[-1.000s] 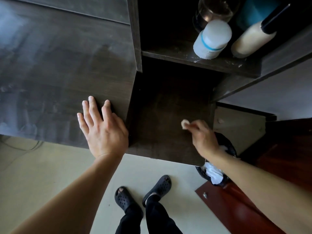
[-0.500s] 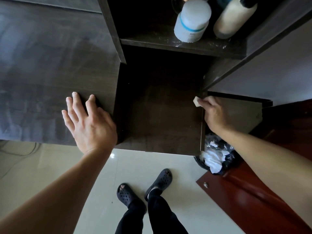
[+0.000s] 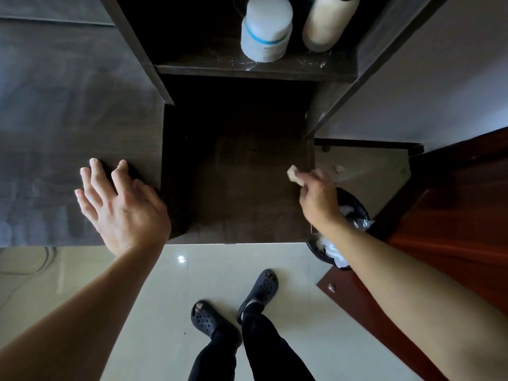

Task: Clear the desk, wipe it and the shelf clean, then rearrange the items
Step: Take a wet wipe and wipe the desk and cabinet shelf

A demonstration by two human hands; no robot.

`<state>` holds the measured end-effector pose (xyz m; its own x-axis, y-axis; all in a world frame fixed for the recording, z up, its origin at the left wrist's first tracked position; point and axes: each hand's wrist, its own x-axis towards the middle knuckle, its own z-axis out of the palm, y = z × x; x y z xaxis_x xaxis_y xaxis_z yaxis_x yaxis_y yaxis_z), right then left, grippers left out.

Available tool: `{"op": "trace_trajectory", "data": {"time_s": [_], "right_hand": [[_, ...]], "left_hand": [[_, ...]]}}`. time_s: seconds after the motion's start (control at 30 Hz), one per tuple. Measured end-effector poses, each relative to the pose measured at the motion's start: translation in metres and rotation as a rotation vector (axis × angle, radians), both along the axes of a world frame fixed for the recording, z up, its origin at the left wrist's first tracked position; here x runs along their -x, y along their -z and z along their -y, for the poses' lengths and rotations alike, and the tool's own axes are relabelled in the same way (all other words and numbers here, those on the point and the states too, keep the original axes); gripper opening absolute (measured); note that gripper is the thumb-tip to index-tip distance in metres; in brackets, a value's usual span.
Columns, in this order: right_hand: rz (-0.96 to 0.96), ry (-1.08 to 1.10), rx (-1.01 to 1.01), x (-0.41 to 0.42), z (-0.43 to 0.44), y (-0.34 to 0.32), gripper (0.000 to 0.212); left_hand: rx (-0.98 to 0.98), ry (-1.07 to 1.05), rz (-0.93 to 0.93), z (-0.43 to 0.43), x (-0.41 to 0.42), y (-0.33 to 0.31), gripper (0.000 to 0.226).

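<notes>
The dark wooden desk (image 3: pixel 68 127) fills the left and middle of the view. My left hand (image 3: pixel 121 204) lies flat on it near the front edge, fingers spread, holding nothing. My right hand (image 3: pixel 319 199) is at the desk's right edge, pinching a small pale wad of tissue (image 3: pixel 293 173) against the dark surface. Above, the shelf (image 3: pixel 247 68) carries a white jar with a blue band (image 3: pixel 265 28) and a cream bottle (image 3: pixel 328 22); pale dust shows along the shelf's front.
A bin with a black liner (image 3: pixel 354 213) holding white crumpled paper stands on the floor right of the desk, under my right wrist. A red-brown door (image 3: pixel 453 229) is at the right. My feet in dark clogs (image 3: pixel 258 290) stand on pale tiles.
My right hand has carried the tissue from the middle of the dark surface to its right edge, then slightly back toward me. My left hand stays flat on the desk.
</notes>
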<state>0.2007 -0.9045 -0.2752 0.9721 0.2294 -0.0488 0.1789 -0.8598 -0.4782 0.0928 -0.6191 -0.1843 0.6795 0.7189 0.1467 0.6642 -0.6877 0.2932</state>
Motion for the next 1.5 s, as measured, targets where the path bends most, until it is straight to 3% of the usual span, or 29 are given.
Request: {"op": "trace_trajectory", "data": {"time_s": [0.13,0.2,0.27,0.4,0.47,0.6,0.7,0.83,1.07,1.27,1.33,1.5], "right_hand": [[-0.097,-0.266,-0.053,0.11,0.003,0.0,0.032],[-0.198,-0.257,-0.076,0.147,0.019,-0.004,0.04],[-0.182,-0.022,-0.105,0.149,0.033,-0.003,0.05],[-0.089,0.45,-0.066,0.106,0.02,-0.006,0.044],[-0.09,0.346,-0.06,0.105,-0.016,-0.005,0.048],[-0.188,-0.1,-0.144,0.13,-0.092,-0.004,0.046],[-0.394,0.002,-0.205,0.099,-0.125,-0.009,0.036],[-0.216,0.109,-0.211,0.025,-0.158,-0.025,0.033],[-0.212,-0.084,0.061,-0.025,-0.234,-0.01,0.035],[-0.218,-0.317,0.22,-0.028,-0.227,-0.012,0.046],[-0.233,-0.403,0.271,-0.039,-0.225,-0.019,0.04],[-0.208,-0.281,0.192,-0.024,-0.233,-0.027,0.025]], "left_hand": [[-0.01,0.008,0.013,-0.001,0.0,0.0,0.039],[0.007,0.007,0.014,0.0,0.0,0.0,0.038],[0.011,0.011,0.018,0.001,0.0,-0.001,0.038],[0.017,0.011,0.006,-0.001,0.0,0.0,0.038],[0.02,0.011,0.003,-0.002,0.0,0.0,0.038],[0.026,0.021,0.002,-0.004,0.0,-0.001,0.037],[0.089,0.058,0.041,-0.007,0.005,-0.004,0.037],[0.131,0.259,0.071,-0.037,0.02,-0.008,0.036],[0.004,0.263,0.093,-0.071,0.028,-0.002,0.033],[-0.014,0.287,0.104,-0.071,0.029,-0.002,0.034],[-0.023,0.3,0.094,-0.071,0.029,-0.002,0.035],[-0.036,0.313,0.071,-0.072,0.029,-0.002,0.034]]}}
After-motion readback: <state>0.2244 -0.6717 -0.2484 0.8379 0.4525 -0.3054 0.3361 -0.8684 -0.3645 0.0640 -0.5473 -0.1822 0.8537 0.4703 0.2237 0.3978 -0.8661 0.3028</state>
